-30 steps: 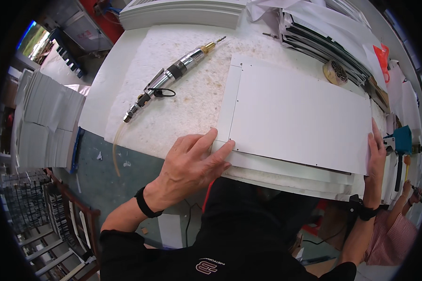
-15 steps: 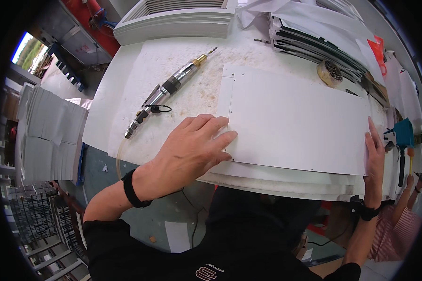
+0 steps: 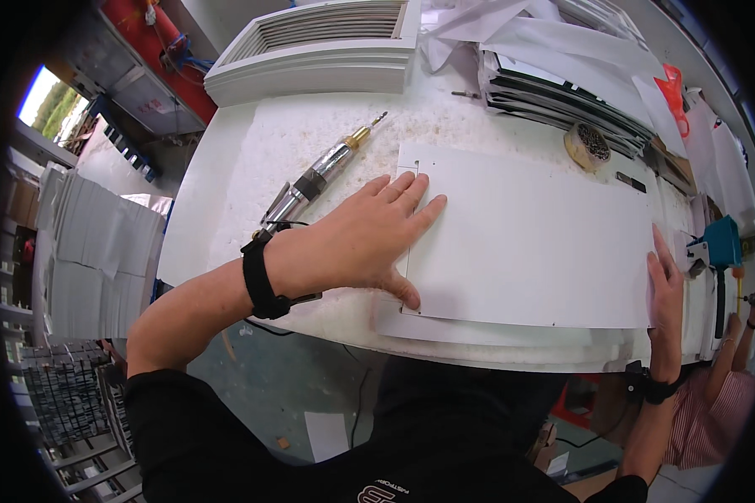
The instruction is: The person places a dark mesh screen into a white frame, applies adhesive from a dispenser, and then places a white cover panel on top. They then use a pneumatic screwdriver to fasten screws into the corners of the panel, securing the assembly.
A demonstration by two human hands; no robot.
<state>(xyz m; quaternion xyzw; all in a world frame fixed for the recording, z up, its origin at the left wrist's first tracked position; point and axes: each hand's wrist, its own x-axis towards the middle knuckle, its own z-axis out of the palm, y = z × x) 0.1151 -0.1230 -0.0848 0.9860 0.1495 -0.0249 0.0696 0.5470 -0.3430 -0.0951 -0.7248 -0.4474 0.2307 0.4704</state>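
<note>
Spread fingers (image 3: 433, 211) of the left hand (image 3: 344, 239) rest across the left edge of a white rectangular panel (image 3: 528, 251), right of centre in the frame. The right hand (image 3: 666, 293) has extended, slightly parted fingers along its right edge. A pneumatic drill (image 3: 310, 183) lies on the worktop (image 3: 214, 189), upper left of centre; stacked louvred frames (image 3: 310, 74) sit at the top.

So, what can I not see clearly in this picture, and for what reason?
In the head view:
Part of the white panel: covered by the left hand.
Rear end of the drill: hidden behind the left wrist.
Dark dots near the panel's edges: too small to tell holes from screws.
Pieces in the round tub: too small to identify.
Co-worker: cut off by the dark right rim.
</note>
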